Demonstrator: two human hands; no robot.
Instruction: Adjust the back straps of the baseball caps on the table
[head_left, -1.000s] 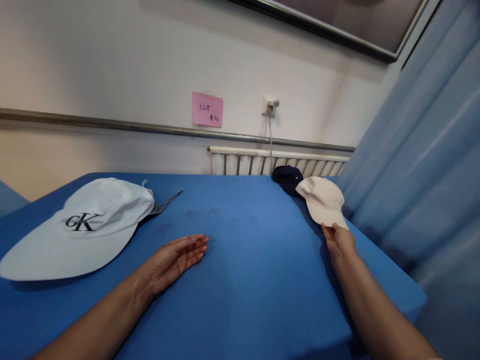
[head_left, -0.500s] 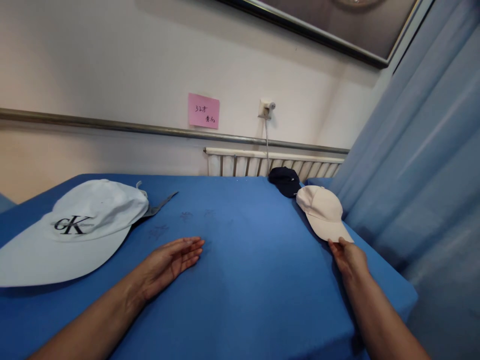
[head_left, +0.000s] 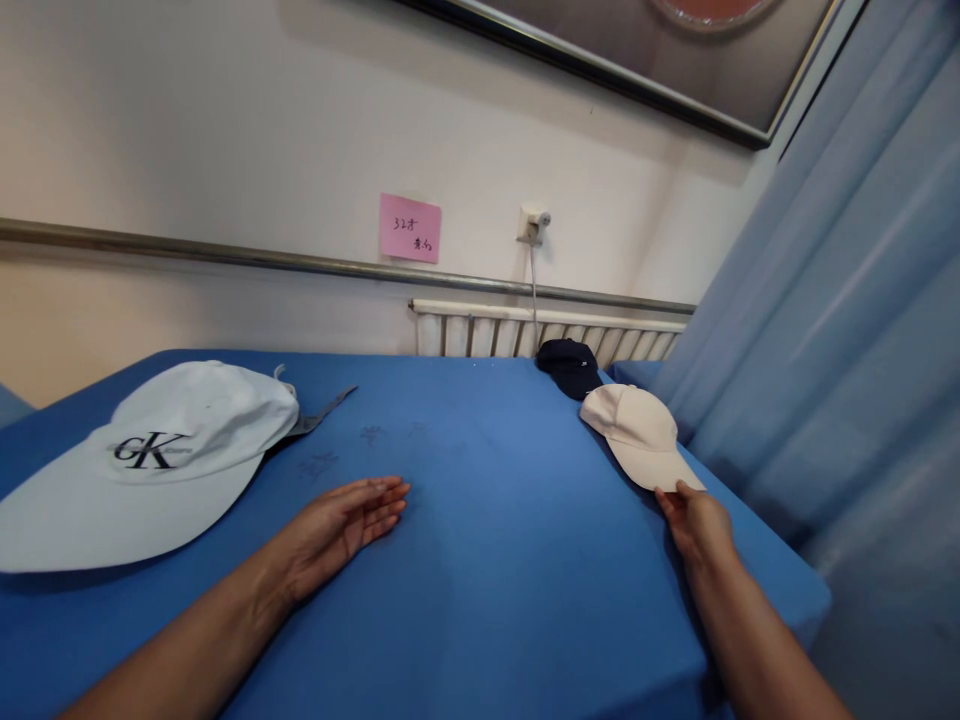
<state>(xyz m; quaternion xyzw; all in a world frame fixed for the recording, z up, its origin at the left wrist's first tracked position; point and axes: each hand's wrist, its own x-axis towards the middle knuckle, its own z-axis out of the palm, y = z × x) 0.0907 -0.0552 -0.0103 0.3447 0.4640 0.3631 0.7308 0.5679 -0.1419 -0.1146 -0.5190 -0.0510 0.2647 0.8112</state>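
Note:
My right hand (head_left: 697, 520) pinches the brim edge of a beige baseball cap (head_left: 637, 430) between thumb and fingers, at the right side of the blue-covered table (head_left: 480, 560). Behind it lies a dark navy cap (head_left: 570, 367), close against the beige one. My left hand (head_left: 349, 530) rests on its side on the blue cover, fingers stretched out and holding nothing. Left of that hand sits a large white baseball cap (head_left: 202, 420) with black letters on its front, its brim toward the lower left and a grey strap out to the right.
Along the back wall run a metal rail (head_left: 300, 260) and a white radiator (head_left: 480, 330). A cord hangs from a wall socket (head_left: 532, 226). A pink note (head_left: 410, 228) is stuck above the rail. Blue curtains (head_left: 840, 300) border the table's right side.
The beige cap has shifted slightly left, with its brim still in my right hand. My left hand stays in place. The camera view has tilted a little.

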